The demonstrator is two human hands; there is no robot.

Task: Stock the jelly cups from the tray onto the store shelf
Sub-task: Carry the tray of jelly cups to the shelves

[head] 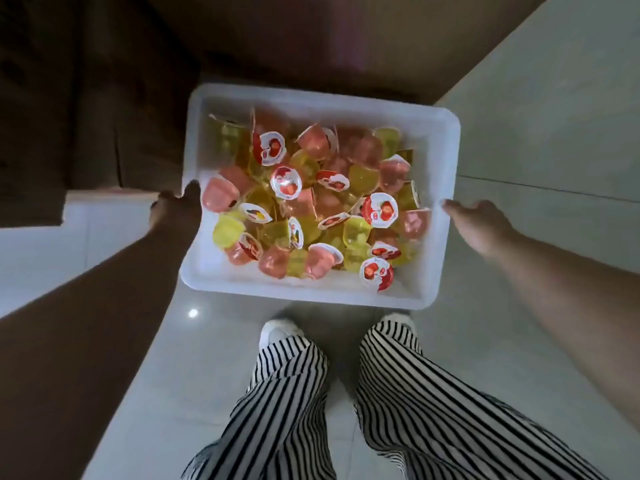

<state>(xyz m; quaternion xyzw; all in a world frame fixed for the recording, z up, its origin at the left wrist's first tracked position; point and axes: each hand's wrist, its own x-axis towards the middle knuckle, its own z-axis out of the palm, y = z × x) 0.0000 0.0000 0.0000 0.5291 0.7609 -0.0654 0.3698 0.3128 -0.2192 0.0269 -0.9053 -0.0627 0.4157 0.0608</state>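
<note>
White tray (437, 216) of jelly cups (311, 202), long axis left-right, slightly skewed; left hand (173, 209) and right hand (479, 221) grip its short edges.

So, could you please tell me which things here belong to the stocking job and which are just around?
Part of the job:
white tray
jelly cups heaped in it
left hand and right hand at the tray's sides

Just around:
tiled floor
dark furniture

1. Open tiled floor (540, 140) is lying right of the white tray (322, 292).
2. A dark furniture block (86, 98) is crowding its left and far sides.
3. Jelly cups (311, 202) are filling the tray's inside, leaving bare strips along its walls.
</note>
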